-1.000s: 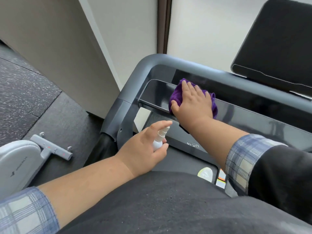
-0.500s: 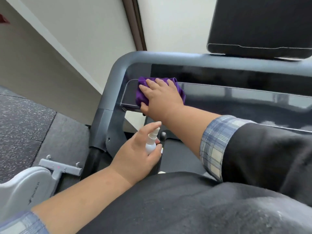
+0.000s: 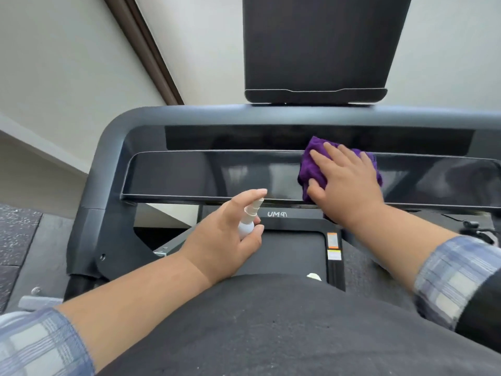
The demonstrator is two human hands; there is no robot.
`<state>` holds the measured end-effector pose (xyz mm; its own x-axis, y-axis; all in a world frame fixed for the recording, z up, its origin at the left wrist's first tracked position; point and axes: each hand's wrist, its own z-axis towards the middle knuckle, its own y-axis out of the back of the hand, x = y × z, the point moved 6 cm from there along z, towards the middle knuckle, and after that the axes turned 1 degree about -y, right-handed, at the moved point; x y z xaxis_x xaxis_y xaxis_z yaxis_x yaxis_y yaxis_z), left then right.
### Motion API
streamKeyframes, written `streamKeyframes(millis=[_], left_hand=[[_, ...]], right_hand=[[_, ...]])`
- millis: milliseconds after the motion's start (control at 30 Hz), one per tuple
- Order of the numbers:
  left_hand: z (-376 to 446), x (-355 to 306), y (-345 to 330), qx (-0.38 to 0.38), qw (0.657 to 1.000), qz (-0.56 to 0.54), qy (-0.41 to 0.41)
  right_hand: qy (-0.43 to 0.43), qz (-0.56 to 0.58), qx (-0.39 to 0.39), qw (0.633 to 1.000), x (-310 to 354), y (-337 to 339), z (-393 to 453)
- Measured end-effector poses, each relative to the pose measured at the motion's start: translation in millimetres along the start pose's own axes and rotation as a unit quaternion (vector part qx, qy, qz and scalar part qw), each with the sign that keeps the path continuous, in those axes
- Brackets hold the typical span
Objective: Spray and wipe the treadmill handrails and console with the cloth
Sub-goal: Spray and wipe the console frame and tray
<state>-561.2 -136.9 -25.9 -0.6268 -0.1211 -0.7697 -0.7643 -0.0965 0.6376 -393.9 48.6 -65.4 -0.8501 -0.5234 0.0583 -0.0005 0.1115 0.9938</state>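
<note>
Right of centre, wiping the console (image 3: 217, 175) with the cloth (image 3: 314, 169) under the flat right hand (image 3: 347, 183) (left hand (image 3: 225, 240) gripping the spray bottle (image 3: 248, 226), finger on its nozzle), probably needing further passes toward the frame's right edge.

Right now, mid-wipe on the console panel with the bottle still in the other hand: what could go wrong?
1. The left hand holds the spray bottle with a finger on the pump, nozzle aimed at the glossy console panel; a stray press could wet unwiped glass.
2. The right hand presses flat on the bunched purple cloth; the bunching may leave streaks.
3. The grey handrail could get skipped.
</note>
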Motion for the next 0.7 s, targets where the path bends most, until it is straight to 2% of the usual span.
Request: streamKeyframes(millis=[100, 233, 333, 433, 600, 700], left_hand=[[1, -4, -6, -0.004, 1.0, 0.016, 0.008], [8, -11, -12, -0.032, 0.999, 0.032, 0.019], [17, -22, -25, -0.047, 0.998, 0.031, 0.033], [28, -36, -46, -0.043, 0.998, 0.035, 0.032], [42, -55, -75, -0.03, 0.999, 0.02, 0.026], [42, -63, -85, -0.025, 0.999, 0.018, 0.032]], right_hand=[[-0.004, -0.006, 0.004, 1.0, 27, -6, 7], [0.094, 0.009, 0.025, 0.995, 82, -11, 23], [0.151, 0.008, 0.053, 0.987, 89, -14, 28], [0.171, 0.017, 0.061, 0.983, 57, -9, 18], [0.084, 0.032, -0.02, 0.996, -67, 3, -6], [0.058, 0.021, -0.03, 0.998, -125, 3, -18]])
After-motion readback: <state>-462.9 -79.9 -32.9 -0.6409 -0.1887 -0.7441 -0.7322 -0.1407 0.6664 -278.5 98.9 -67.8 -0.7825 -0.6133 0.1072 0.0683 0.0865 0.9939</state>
